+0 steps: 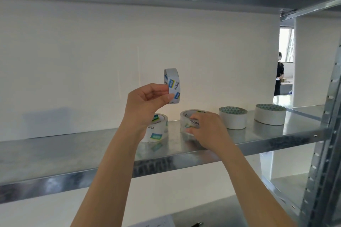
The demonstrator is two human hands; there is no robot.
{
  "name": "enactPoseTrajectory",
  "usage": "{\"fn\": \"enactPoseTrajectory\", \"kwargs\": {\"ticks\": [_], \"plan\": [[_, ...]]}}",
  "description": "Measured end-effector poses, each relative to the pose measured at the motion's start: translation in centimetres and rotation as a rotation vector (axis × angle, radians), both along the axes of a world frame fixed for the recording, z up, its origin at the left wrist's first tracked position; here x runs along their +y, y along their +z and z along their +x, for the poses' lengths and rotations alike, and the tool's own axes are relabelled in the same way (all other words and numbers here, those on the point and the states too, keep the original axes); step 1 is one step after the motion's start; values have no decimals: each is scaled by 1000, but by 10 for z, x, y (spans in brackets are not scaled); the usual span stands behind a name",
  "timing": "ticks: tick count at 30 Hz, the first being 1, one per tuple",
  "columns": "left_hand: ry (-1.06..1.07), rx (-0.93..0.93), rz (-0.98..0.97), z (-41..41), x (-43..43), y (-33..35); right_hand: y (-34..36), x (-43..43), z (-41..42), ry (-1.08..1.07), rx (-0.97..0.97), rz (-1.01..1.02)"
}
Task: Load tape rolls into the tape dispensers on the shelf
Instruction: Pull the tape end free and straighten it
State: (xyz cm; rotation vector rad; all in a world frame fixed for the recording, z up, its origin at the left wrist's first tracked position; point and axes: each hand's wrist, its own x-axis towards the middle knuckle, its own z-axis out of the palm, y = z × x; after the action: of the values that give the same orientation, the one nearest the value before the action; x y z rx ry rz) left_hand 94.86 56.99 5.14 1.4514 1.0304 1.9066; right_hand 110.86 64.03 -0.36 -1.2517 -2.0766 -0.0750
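Observation:
My left hand (147, 101) pinches a thin white cardboard tape core (174, 84) with blue labels and holds it upright above the metal shelf (73, 155). My right hand (206, 129) grips a clear tape roll (186, 116) that lies flat on the shelf. Another clear tape roll (157, 131) with blue labels lies flat behind my left wrist. Two white tape rolls (233, 120) (270, 115) lie flat further right. No tape dispenser is in view.
A white wall closes the back of the shelf. The rack's perforated metal upright (330, 134) stands at the right. A lower shelf (221, 212) holds paper and a dark object. A person (279, 73) stands far off at the right.

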Motion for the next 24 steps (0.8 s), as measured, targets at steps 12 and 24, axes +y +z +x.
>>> {"fn": "enactPoseTrajectory", "kwargs": {"ticks": [12, 24], "plan": [[43, -19, -42, -7, 5, -4, 56, -41, 27, 571, 1268, 50], [318, 820, -149, 31, 38, -35, 46, -35, 34, 520, 1233, 79]]}}
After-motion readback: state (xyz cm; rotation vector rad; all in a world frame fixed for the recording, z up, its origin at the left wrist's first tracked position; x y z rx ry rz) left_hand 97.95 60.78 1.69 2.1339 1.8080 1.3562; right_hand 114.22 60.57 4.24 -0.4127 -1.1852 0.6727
